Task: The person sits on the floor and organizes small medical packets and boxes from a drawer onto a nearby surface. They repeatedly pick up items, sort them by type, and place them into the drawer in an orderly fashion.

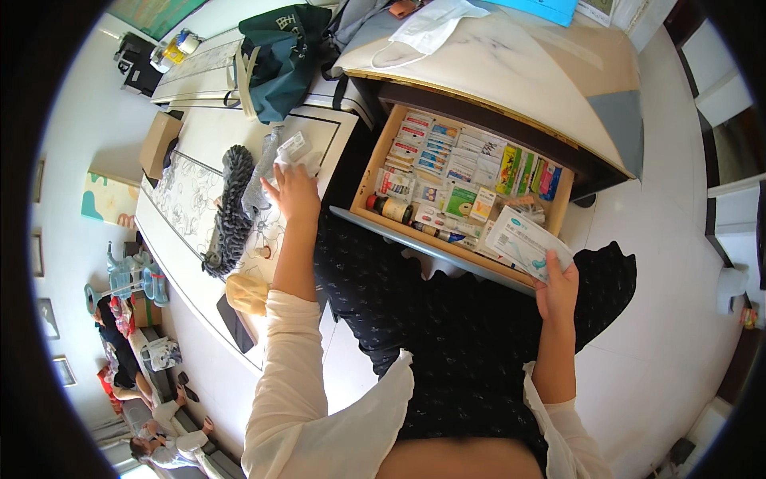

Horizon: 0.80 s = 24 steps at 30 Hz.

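My left hand (pixel 292 191) reaches out over the patterned table and holds a small clear plastic packet (pixel 294 149) at its fingertips. My right hand (pixel 556 289) grips a white and blue packet (pixel 527 242) at the front right corner of an open wooden drawer (pixel 375 160). The drawer is packed with several small medicine boxes (pixel 447 156), a green box (pixel 460 199) and a brown bottle (pixel 391 208) lying on its side. I am wearing cream sleeves and dark clothing.
A dark fuzzy item (pixel 230 209) and a yellowish bag (pixel 246 293) lie on the patterned table (pixel 187 199). A dark green bag (pixel 281 57) sits at the back, a cardboard box (pixel 158 144) at the left. A white face mask (pixel 427 28) rests on the marble top. People sit at the lower left (pixel 140 391).
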Tool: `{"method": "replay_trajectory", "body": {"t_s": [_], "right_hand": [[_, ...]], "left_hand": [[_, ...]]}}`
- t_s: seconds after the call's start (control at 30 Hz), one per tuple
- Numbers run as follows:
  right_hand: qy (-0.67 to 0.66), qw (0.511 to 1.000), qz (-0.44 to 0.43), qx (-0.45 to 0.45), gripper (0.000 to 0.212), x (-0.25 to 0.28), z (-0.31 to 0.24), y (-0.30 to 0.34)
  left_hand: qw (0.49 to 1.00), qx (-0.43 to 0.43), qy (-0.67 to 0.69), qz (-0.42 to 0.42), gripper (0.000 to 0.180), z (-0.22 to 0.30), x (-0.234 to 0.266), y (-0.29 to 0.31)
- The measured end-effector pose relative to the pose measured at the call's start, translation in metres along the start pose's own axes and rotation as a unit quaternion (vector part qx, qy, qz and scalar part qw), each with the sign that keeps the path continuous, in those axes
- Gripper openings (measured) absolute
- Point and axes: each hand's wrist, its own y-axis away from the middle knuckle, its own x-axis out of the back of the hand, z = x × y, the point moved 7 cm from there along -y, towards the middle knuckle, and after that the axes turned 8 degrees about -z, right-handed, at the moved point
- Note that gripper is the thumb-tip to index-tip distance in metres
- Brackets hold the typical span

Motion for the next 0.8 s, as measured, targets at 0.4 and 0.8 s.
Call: {"method": "replay_trajectory", "body": {"t_s": [0.4, 0.8], "right_hand": [[-0.081, 0.996, -0.019, 0.029, 0.026, -0.025, 0.010, -0.009], [-0.129, 0.989, -0.068, 0.031, 0.032, -0.032, 0.005, 0.006]], "left_hand": [[0.783, 0.033, 0.602, 0.155, 0.025, 0.077, 0.107, 0.089], [0.773, -0.410, 0.481, 0.054, 0.046, 0.278, 0.143, 0.180]]}}
